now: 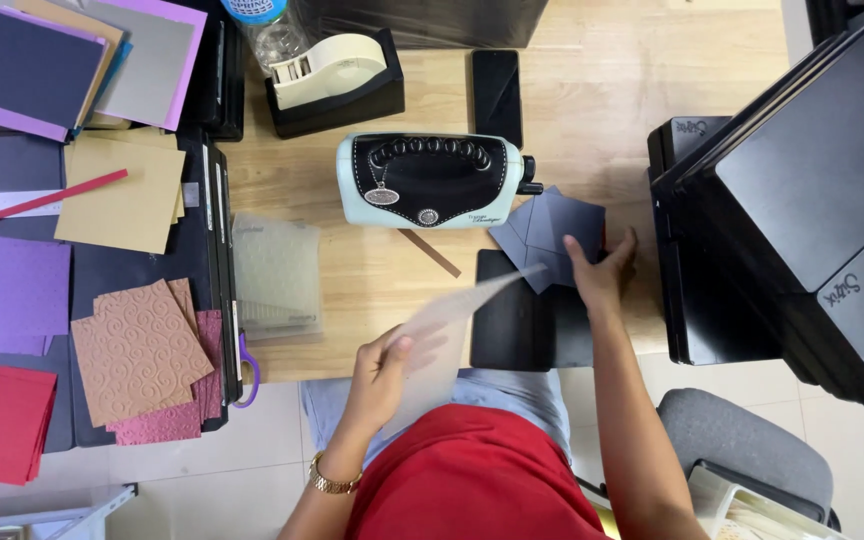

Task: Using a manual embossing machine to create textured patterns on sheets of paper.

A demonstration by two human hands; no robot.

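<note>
My left hand (pixel 380 373) grips a translucent plastic embossing folder (pixel 449 325), which is blurred and tilted above the table's front edge. My right hand (pixel 600 270) rests on a fanned pile of dark blue-grey paper squares (pixel 552 225), its fingers pinching them. The squares lie partly on a black plate (pixel 517 330) to the right of a pale blue and black hand-crank embossing machine (pixel 430 180).
Another clear embossing folder (pixel 274 275) lies left of centre. Embossed tan and pink squares (pixel 142 350), purple, red and tan paper stacks cover the left. A tape dispenser (pixel 332 75), phone (pixel 497 95) and bottle stand behind. Black boxes (pixel 812 190) fill the right; a grey chair (pixel 742 445) below.
</note>
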